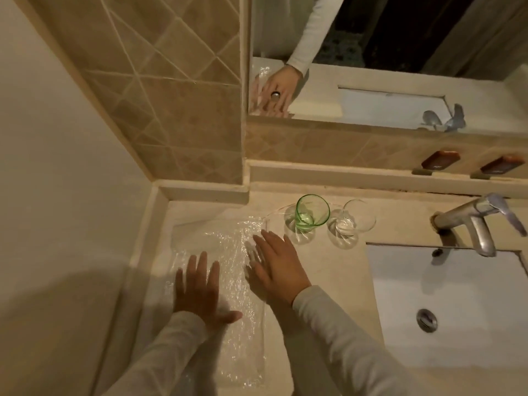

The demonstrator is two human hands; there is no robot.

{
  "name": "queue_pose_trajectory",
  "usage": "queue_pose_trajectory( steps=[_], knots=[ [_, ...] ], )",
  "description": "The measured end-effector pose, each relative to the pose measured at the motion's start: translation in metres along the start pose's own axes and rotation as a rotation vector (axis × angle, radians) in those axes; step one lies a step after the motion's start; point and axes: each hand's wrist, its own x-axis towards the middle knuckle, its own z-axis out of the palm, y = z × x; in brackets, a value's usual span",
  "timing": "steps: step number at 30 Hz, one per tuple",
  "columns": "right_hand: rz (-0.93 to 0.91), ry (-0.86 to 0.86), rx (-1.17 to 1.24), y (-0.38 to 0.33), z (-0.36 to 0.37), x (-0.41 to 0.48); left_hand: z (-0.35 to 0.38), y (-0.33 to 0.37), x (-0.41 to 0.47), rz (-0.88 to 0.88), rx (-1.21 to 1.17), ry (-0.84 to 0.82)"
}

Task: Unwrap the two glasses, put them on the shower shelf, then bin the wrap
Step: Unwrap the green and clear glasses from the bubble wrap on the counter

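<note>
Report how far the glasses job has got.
Done: the green glass and clear glass stand unwrapped on the counter. In hand: left hand and right hand lie flat on the spread bubble wrap. Left: shelving both glasses, binning the wrap.

White sink, metal tap, wall mirror
</note>
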Motion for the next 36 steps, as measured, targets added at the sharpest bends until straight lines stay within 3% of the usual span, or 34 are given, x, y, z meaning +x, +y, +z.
queue_pose_trajectory(
  steps=[3, 5, 8, 13, 19, 27, 36],
  knots=[
    [0.083, 0.327, 0.101, 0.027, -0.037, -0.007, -0.033, 0.051, 0.023, 0.157, -0.412, 0.211],
    [0.213, 0.479, 0.137, 0.052, -0.059, -0.012, -0.052, 0.088, 0.048, 0.173, -0.690, 0.233],
    [0.409, 0.593, 0.183, 0.088, -0.077, -0.022, -0.066, 0.128, 0.084, 0.186, -0.814, 0.207],
    [0.641, 0.629, 0.339, 0.125, -0.078, -0.027, -0.056, 0.158, 0.124, 0.235, -0.886, 0.162],
    [0.767, 0.675, 0.674, 0.135, -0.066, -0.016, -0.044, 0.175, 0.156, 0.197, -1.099, 0.136],
    [0.787, 0.835, 0.852, 0.144, -0.051, -0.008, -0.027, 0.178, 0.166, 0.167, -1.334, 0.156],
    [0.635, 0.807, 0.852, 0.144, -0.085, -0.044, -0.067, 0.195, 0.120, 0.243, -1.499, 0.142]
  ],
)
